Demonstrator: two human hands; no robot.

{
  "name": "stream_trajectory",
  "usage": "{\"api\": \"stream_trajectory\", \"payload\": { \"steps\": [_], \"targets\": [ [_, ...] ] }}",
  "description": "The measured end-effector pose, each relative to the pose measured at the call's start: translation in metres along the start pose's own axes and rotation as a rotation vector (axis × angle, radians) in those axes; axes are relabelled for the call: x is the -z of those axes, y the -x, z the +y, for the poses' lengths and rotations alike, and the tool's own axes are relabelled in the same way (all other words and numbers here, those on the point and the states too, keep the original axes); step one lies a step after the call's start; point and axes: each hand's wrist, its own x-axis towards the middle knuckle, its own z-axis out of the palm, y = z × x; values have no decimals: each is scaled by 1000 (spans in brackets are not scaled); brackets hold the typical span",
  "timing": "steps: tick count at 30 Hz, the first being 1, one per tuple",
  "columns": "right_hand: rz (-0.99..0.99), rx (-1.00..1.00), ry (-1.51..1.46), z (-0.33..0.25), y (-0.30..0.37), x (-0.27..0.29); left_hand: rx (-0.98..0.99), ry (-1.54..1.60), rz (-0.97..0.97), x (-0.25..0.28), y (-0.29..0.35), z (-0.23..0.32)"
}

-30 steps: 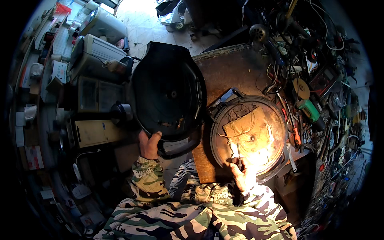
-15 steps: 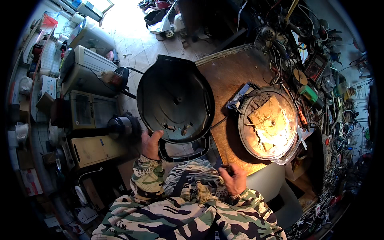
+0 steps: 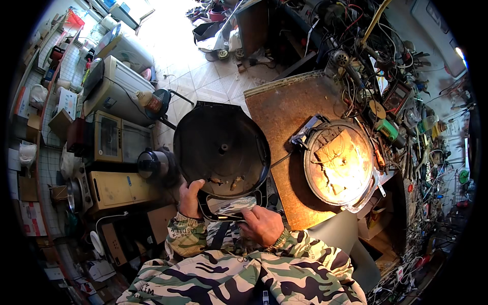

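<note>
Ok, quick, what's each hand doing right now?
Left hand: closed on the rim of the black round cover.
Right hand: fingers curled at the cover's handle loop; grip cannot be told.

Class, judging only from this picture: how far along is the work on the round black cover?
Done: the round base lies open on the brown bench, its insides lit. In hand: the left hand holds the black cover by its lower rim, inner side up; the right hand is at its handle loop. Left: cover and base are apart.

Matt black plastic round housing (image 3: 221, 150); rough, stained brown wooden workbench (image 3: 287, 109).
</note>
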Motion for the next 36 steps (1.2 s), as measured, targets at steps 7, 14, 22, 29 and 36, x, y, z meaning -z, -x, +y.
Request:
{"api": "stream_trajectory", "payload": {
  "steps": [7, 14, 22, 29, 36],
  "targets": [
    [-61, 64, -49, 2, -11, 3, 47, 100, -60, 2, 5, 11],
    [88, -15, -150, -7, -54, 1, 123, 0, -124, 27, -38, 33],
    [355, -374, -35, -15, -86, -17, 185, -77, -319, 33, -98, 79],
    [630, -772, 68, -22, -107, -7, 226, -68, -402, 37, -135, 97],
    [684, -904, 172, -9, -133, 16, 183, -259, -536, 44, -157, 108]
  ]
}}
